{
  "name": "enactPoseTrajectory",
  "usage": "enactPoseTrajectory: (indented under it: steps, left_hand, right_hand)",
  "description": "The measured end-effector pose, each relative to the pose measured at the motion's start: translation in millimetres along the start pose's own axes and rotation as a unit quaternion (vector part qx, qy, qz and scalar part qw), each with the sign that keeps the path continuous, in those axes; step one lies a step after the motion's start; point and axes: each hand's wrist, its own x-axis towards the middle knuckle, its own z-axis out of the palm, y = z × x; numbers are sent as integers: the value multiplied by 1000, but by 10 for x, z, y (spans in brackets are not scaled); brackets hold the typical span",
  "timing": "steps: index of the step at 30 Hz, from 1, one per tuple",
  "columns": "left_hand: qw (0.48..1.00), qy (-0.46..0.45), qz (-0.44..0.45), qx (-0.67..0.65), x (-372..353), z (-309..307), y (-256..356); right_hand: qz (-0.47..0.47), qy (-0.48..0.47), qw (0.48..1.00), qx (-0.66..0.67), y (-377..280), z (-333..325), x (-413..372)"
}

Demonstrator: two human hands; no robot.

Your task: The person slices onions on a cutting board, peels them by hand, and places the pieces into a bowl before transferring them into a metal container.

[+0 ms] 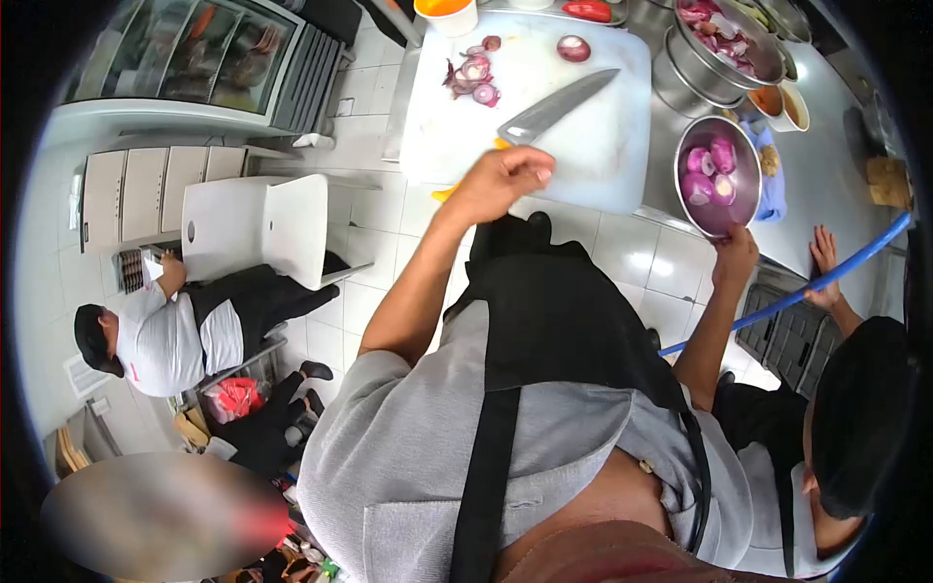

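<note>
My left hand (503,183) is above the near edge of the white cutting board (583,175), its fingers curled inward. Beneath it passes the yellow handle of a chef's knife (562,107), whose blade lies flat on the board; whether the hand touches the handle is hidden. A red onion (573,48) and a small pile of onion skins and trimmings (473,78) are farther back on the board. On the right, my right hand (736,255) grips the near rim of a metal bowl (749,199). Several peeled red onions (708,175) sit inside the bowl.
Behind the bowl stands a larger steel pot (685,78) under a container of onion skins (719,39). A blue cloth (771,189) lies beside the bowl. A co-worker's hands (824,262) are near a blue hose (846,267) at right. Another person (170,335) sits at left.
</note>
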Motion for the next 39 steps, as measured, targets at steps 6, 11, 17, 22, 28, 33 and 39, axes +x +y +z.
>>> enactPoseTrajectory:
  steps: [6, 11, 17, 22, 28, 33, 39]
  left_hand:
    - [989, 141, 43, -13, 232, -672, 166]
    - [982, 128, 84, 115, 1301, -903, 127]
    - [920, 54, 24, 387, 2326, -556, 181]
    - [906, 42, 80, 413, 2369, -250, 219]
    - [938, 20, 191, 288, 2203, -265, 591]
    - [892, -64, 399, 202, 1845, 42, 1459]
    - [842, -73, 494, 202, 1758, 323, 1829]
  right_hand:
    - [19, -77, 992, -99, -76, 355, -354]
    - [81, -71, 992, -71, 222, 949, -642]
    - [125, -60, 977, -159, -74, 1249, -1034]
    - [73, 12, 988, -138, -128, 1051, -1266]
    - [-99, 53, 985, -130, -673, 1104, -1125]
    - [-169, -103, 973, -116, -1492, 1722, -616]
    - [-123, -235, 964, 29, -1754, 1789, 31]
